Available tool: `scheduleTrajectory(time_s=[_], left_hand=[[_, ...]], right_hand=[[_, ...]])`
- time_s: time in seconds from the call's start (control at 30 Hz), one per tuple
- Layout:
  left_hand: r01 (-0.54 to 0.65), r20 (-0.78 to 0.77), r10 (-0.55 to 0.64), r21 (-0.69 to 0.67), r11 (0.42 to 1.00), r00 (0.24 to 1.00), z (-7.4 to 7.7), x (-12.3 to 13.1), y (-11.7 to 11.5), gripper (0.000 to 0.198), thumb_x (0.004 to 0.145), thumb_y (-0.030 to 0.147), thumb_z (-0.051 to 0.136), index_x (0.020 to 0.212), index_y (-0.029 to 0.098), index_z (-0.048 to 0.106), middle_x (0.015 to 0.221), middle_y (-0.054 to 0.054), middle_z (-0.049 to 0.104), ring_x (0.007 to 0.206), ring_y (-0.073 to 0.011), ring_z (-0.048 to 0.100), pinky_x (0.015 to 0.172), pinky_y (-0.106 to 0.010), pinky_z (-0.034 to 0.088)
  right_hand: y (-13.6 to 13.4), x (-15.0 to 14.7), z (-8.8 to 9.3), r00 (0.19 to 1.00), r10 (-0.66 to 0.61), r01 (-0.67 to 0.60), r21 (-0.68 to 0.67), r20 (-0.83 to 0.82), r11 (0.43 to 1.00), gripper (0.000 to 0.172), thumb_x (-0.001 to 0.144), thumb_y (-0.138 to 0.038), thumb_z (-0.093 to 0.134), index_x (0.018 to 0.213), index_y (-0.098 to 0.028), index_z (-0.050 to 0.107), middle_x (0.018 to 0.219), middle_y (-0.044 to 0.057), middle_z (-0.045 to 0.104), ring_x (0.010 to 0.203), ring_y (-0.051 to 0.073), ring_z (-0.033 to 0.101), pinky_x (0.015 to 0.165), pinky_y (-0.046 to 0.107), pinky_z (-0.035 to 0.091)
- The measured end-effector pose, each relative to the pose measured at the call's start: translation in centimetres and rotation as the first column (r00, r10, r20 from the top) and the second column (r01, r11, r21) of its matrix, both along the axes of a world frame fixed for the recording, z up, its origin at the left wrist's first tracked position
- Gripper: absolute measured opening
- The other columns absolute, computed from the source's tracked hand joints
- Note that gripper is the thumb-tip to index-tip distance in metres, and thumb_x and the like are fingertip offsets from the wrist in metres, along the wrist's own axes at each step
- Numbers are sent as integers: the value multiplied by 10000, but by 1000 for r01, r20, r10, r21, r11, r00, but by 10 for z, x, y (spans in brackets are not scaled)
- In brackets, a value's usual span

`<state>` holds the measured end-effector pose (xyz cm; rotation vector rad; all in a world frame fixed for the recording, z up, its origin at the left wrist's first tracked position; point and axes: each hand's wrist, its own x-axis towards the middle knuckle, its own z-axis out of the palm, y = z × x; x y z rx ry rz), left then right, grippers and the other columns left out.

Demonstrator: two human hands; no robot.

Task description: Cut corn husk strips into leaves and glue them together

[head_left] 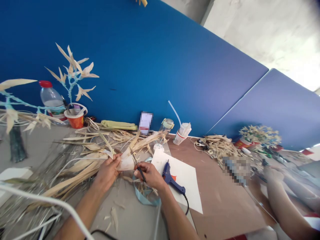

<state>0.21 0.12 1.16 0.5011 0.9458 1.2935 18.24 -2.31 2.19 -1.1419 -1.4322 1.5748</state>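
Note:
A pale, dried corn husk (pixel 126 163) is pinched between the fingers of my left hand (pixel 111 170). My right hand (pixel 150 174) is closed around dark-handled scissors (pixel 141 173), whose blades reach the husk's right edge. More dried husks (pixel 85 166) lie in a loose heap beyond and to the left of my left hand. Just below my right hand, a light blue ribbon roll (pixel 142 198) rests on the table, partly hidden by the hand. To the right, a blue glue gun (pixel 172 180) lies on a white sheet (pixel 192 186).
Orange paper cup (pixel 76 120) and a red-capped bottle (pixel 51 96) stand at back left, near a blue-wrapped husk-flower branch (pixel 72 80). A phone (pixel 145 122), a jar (pixel 167 125) and white cups (pixel 182 133) line the blue partition (pixel 150 60). Another person's arms (pixel 282 196) are at right.

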Motion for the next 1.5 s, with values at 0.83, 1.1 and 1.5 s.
scheduleTrajectory(time_s=[0.83, 1.1, 1.5], left_hand=[[253, 48, -258, 90, 963, 965, 1, 14, -13, 362, 710, 323, 762, 1012, 139, 684, 966, -97, 741, 857, -231, 683, 794, -360, 548], [82, 4, -84, 115, 990, 996, -5, 20, -9, 427, 603, 413, 823, 922, 170, 675, 912, -54, 746, 864, -235, 677, 736, -315, 538], [134, -126, -116, 138, 981, 985, 9, 13, -14, 522, 571, 481, 809, 970, 181, 654, 655, 42, 628, 584, -152, 578, 576, -265, 450]], right_hand=[[5, -11, -14, 811, -529, 583, 261, -250, 769, 312, 674, -258, 630, 944, -206, 482, 724, -38, 538, 621, 116, 508, 585, 230, 419], [-3, -18, -14, 865, -485, 490, 421, -128, 763, 318, 746, -294, 583, 1041, -191, 523, 812, 4, 590, 704, 146, 567, 646, 258, 467], [-2, -1, -1, 465, -387, 130, 371, 797, 919, 590, 789, -303, 607, 1332, -117, 468, 979, 146, 696, 907, 277, 666, 767, 347, 468]])
